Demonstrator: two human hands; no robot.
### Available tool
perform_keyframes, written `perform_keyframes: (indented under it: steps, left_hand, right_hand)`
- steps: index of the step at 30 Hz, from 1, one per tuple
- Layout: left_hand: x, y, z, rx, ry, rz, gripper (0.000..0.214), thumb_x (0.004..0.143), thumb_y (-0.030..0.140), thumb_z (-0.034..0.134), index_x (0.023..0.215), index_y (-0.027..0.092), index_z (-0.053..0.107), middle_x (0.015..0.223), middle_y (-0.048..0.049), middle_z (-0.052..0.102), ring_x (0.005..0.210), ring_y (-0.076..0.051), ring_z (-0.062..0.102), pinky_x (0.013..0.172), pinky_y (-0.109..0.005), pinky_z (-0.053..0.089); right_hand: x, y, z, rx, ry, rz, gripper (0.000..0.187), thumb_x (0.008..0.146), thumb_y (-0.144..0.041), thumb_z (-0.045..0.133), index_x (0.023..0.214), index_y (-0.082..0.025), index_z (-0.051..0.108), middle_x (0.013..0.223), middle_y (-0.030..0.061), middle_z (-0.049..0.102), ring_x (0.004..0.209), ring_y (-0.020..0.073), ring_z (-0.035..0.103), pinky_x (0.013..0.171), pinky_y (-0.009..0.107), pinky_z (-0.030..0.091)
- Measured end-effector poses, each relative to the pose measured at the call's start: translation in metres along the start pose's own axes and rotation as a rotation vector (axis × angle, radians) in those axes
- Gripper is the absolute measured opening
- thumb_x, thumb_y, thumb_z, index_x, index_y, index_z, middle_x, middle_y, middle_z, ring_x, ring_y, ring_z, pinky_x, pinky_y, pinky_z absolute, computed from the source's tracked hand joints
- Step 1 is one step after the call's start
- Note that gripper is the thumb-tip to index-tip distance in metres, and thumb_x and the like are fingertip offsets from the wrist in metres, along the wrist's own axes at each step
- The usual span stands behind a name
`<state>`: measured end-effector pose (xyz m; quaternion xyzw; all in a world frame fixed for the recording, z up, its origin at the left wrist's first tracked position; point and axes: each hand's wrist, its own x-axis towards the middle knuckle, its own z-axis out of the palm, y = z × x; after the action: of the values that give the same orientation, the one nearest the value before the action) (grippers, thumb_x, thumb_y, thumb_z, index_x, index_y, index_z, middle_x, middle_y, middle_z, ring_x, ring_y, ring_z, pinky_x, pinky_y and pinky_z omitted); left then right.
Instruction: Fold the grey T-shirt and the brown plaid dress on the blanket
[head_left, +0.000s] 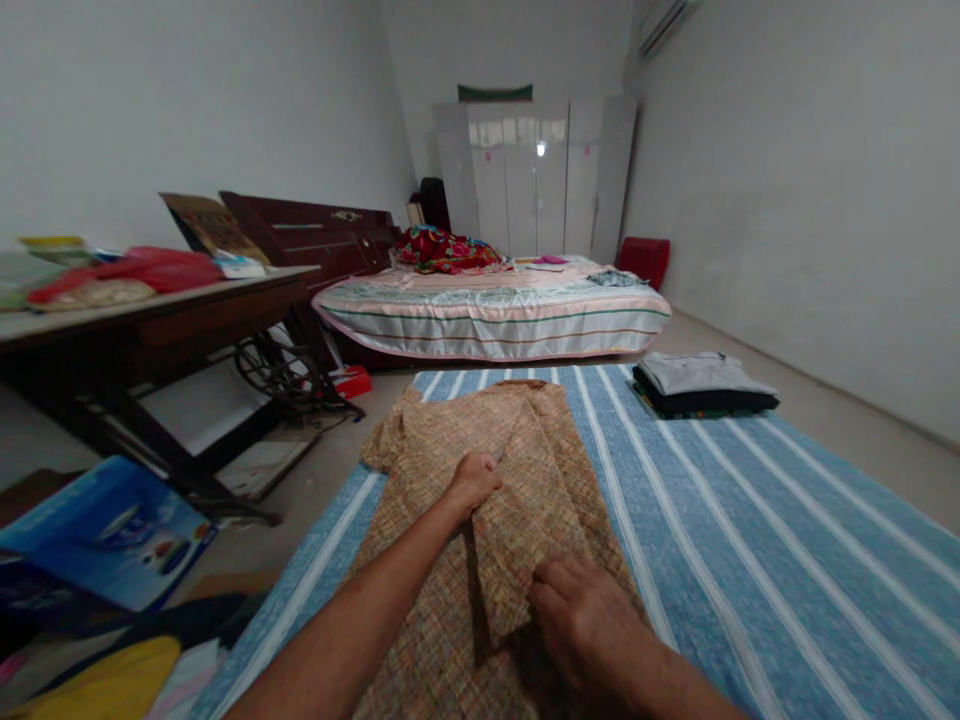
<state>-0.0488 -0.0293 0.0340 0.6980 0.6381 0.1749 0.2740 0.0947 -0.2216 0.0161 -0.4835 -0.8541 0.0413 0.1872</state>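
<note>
A brown checked shirt (pixel 435 540) lies spread on a blue sheet with white stripes, one side of it folded over toward the middle. My left hand (pixel 475 482) is closed on the edge of the folded flap, near the shirt's centre. Lower and to the right, my right hand (pixel 574 600) has its fingers curled on the flap's lower part, pinching the cloth. Between the two hands the flap's edge is lifted a little and casts a shadow. The near end of the shirt runs out of view below.
A stack of folded clothes (pixel 701 385), grey on top, sits on the striped sheet (pixel 810 520) at the right. Left stands a sewing machine table (pixel 172 310) with bags on it and a blue box (pixel 112 535) below. Beyond is a bed (pixel 495 325) before a wardrobe (pixel 517 180).
</note>
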Motion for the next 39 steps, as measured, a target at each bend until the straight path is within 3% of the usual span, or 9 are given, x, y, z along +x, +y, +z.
perform_keyframes:
  steps: [6,11,14,17,21,25,28,32,39]
  left_hand:
    - [-0.009,0.009,-0.01,0.247,0.082,0.149,0.015,0.073,0.021,0.06,0.087,0.018,0.062,0.096,-0.01,0.065,0.102,-0.026,0.057,0.085,-0.031,0.041]
    - [-0.011,0.029,0.013,0.356,0.053,0.371,0.033,0.085,0.023,0.046,0.115,0.015,0.057,0.136,-0.0137,0.049,0.128,-0.023,0.041,0.107,-0.033,0.028]
    - [-0.007,0.025,0.035,0.478,0.017,0.396,0.046,0.087,0.03,0.042,0.13,0.014,0.048,0.149,-0.0143,0.033,0.138,-0.026,0.026,0.112,-0.042,0.02]
    - [-0.006,0.012,0.049,0.527,-0.016,0.308,0.056,0.09,0.043,0.036,0.138,0.014,0.04,0.152,-0.0163,0.026,0.14,-0.03,0.02,0.111,-0.051,0.018]
    - [-0.002,0.005,0.049,0.537,0.009,0.301,0.059,0.09,0.051,0.033,0.139,0.019,0.038,0.153,-0.0169,0.023,0.14,-0.032,0.019,0.109,-0.053,0.019]
    - [0.027,0.024,0.035,0.538,0.032,0.385,0.052,0.093,0.045,0.024,0.126,0.014,0.05,0.149,-0.019,0.03,0.138,-0.031,0.024,0.109,-0.048,0.023]
    - [0.065,0.042,0.031,0.548,-0.089,0.49,0.047,0.095,0.039,0.022,0.123,0.014,0.051,0.145,-0.0152,0.038,0.136,-0.023,0.031,0.11,-0.04,0.024]
    - [0.107,0.047,0.041,0.571,-0.204,0.517,0.049,0.092,0.048,0.03,0.132,0.021,0.042,0.152,-0.0099,0.029,0.14,-0.026,0.021,0.11,-0.051,0.018]
    - [0.117,0.039,0.047,0.544,-0.212,0.554,0.052,0.091,0.053,0.03,0.132,0.022,0.041,0.152,-0.009,0.028,0.14,-0.026,0.02,0.11,-0.057,0.012]
  right_hand:
    - [-0.002,-0.003,0.008,0.108,-0.082,0.011,0.022,0.075,-0.039,0.066,0.086,-0.021,0.059,0.094,0.0025,0.062,0.087,0.0208,0.055,0.075,0.031,0.043]
    - [0.021,0.01,-0.005,0.211,-0.066,0.058,0.019,0.082,-0.035,0.059,0.097,-0.022,0.061,0.107,0.0043,0.062,0.102,0.0219,0.055,0.091,0.034,0.042]
    - [0.033,0.027,0.002,0.167,0.013,0.157,0.041,0.085,-0.039,0.056,0.121,-0.02,0.055,0.133,0.0109,0.052,0.125,0.0271,0.044,0.106,0.04,0.032]
    - [0.035,0.043,0.021,0.105,0.022,0.236,0.069,0.085,-0.051,0.053,0.141,-0.013,0.038,0.148,0.0168,0.032,0.137,0.0327,0.026,0.11,0.049,0.025]
    - [0.031,0.052,0.037,0.094,-0.021,0.267,0.073,0.085,-0.06,0.048,0.142,-0.014,0.038,0.149,0.0163,0.026,0.138,0.0337,0.022,0.111,0.052,0.022]
    - [0.032,0.049,0.031,0.097,-0.074,0.282,0.077,0.085,-0.064,0.044,0.141,-0.013,0.039,0.149,0.0172,0.024,0.138,0.0344,0.02,0.111,0.053,0.021]
    - [0.034,0.048,0.024,0.101,-0.123,0.291,0.077,0.086,-0.063,0.043,0.143,-0.012,0.036,0.15,0.0174,0.02,0.138,0.0343,0.017,0.112,0.054,0.02]
    - [0.034,0.05,0.021,0.09,-0.2,0.287,0.076,0.086,-0.061,0.046,0.144,-0.013,0.033,0.15,0.0159,0.016,0.139,0.0339,0.012,0.112,0.054,0.019]
    - [0.034,0.052,0.025,0.106,-0.212,0.281,0.079,0.084,-0.062,0.047,0.144,-0.013,0.033,0.15,0.0154,0.014,0.139,0.0345,0.011,0.112,0.055,0.017]
